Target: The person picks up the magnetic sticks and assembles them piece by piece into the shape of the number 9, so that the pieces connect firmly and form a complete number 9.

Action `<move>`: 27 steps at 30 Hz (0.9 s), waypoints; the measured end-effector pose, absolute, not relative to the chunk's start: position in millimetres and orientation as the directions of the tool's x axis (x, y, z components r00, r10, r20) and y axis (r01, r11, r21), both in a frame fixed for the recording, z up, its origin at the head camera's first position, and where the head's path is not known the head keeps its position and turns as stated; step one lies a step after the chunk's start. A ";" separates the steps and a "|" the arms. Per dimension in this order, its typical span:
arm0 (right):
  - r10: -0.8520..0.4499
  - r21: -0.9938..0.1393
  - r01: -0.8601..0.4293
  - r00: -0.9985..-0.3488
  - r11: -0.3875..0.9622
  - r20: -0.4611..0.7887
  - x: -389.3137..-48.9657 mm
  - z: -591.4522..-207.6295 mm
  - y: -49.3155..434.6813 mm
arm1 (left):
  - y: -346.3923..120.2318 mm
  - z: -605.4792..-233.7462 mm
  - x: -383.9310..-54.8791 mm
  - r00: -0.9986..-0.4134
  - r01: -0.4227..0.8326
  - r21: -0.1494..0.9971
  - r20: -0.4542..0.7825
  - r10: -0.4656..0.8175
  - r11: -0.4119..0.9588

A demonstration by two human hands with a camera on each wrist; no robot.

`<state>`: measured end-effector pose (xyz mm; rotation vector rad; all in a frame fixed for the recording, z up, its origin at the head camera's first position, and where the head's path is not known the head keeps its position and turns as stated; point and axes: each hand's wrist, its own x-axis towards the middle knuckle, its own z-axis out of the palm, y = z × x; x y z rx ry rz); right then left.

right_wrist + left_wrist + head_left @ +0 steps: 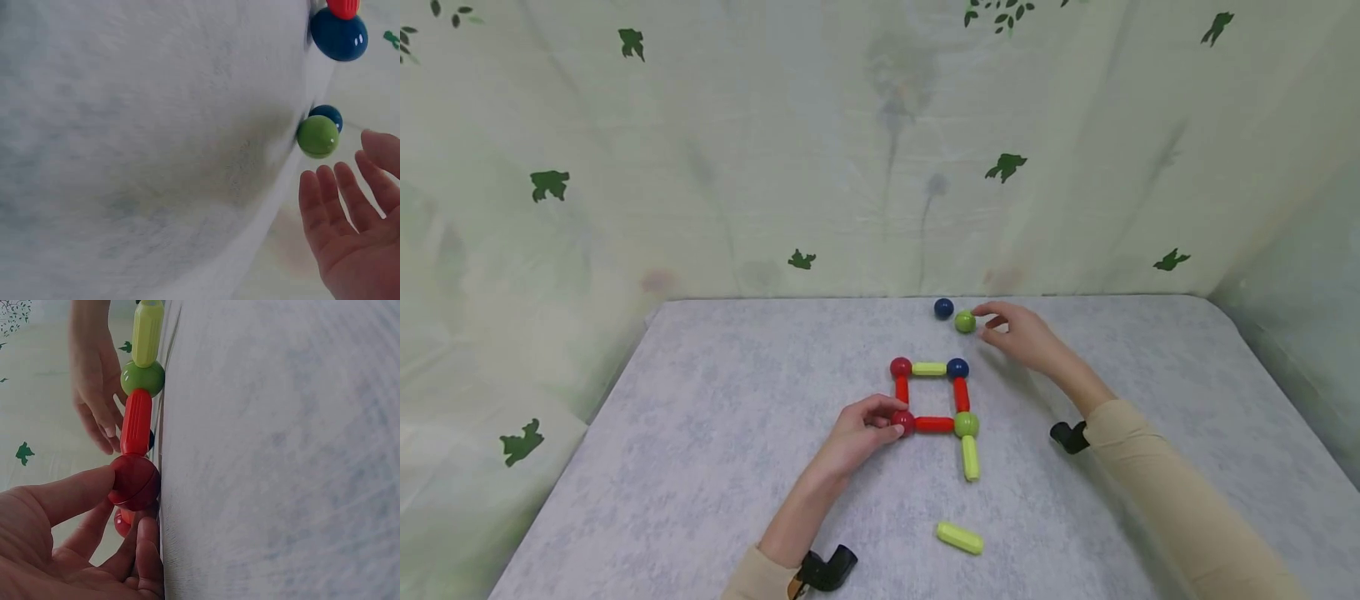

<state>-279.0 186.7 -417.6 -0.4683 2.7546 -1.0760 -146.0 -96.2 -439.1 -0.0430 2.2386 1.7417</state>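
Observation:
In the head view, balls and rods form a square on the table. My left hand [859, 427] pinches the dark red ball [136, 482] at its near left corner between thumb and fingers. A red ball [900, 367], a blue ball [957, 368] and a green ball [966, 424] make the other corners. One yellow-green rod [971, 459] sticks out from the green corner towards me. Beyond the square, my right hand [1024, 335] hovers with spread fingers beside a loose green ball [318, 136]. In the right wrist view, a gap separates those fingers from the ball.
A loose blue ball [943, 309] sits just behind the loose green one, near the table's back edge. Closer to me lies a single yellow-green rod [959, 538]. A patterned cloth [850, 167] hangs behind the table [700, 467].

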 end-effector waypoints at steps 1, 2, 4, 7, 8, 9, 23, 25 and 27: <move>-0.337 -0.679 -0.230 -0.941 0.698 -0.028 -283.4 -418.3 185.6 | -96.6 -439.2 -145.6 -0.954 -0.205 0.943 -0.253 0.162 0.263; -0.337 -0.678 -0.227 -0.941 0.699 -0.032 -287.4 -418.8 184.4 | -96.9 -439.2 -145.2 -0.954 -0.205 0.943 -0.252 0.162 0.263; -0.345 -0.682 -0.231 -0.938 0.694 -0.033 -295.3 -420.6 181.5 | -97.3 -439.0 -145.2 -0.954 -0.205 0.944 -0.252 0.162 0.260; -0.361 -0.687 -0.234 -0.932 0.688 -0.044 -304.1 -422.9 176.3 | -97.7 -438.7 -145.0 -0.953 -0.209 0.944 -0.255 0.161 0.256; -0.370 -0.685 -0.237 -0.928 0.689 -0.051 -306.2 -423.7 174.6 | -97.7 -438.5 -145.0 -0.952 -0.212 0.944 -0.258 0.163 0.254; -0.380 -0.683 -0.243 -0.923 0.689 -0.055 -307.9 -424.9 173.0 | -97.7 -438.4 -145.1 -0.952 -0.213 0.944 -0.258 0.165 0.253; -0.350 -0.663 -0.196 -0.931 0.723 -0.107 -297.3 -435.4 176.9 | -95.9 -437.7 -145.2 -0.948 -0.226 0.937 -0.274 0.160 0.266; -0.338 -0.669 -0.184 -0.935 0.720 -0.107 -291.4 -435.8 181.2 | -95.4 -437.6 -144.8 -0.949 -0.224 0.938 -0.272 0.160 0.263; -0.328 -0.676 -0.178 -0.939 0.716 -0.100 -284.7 -435.4 184.5 | -95.3 -437.3 -144.3 -0.949 -0.225 0.940 -0.271 0.159 0.258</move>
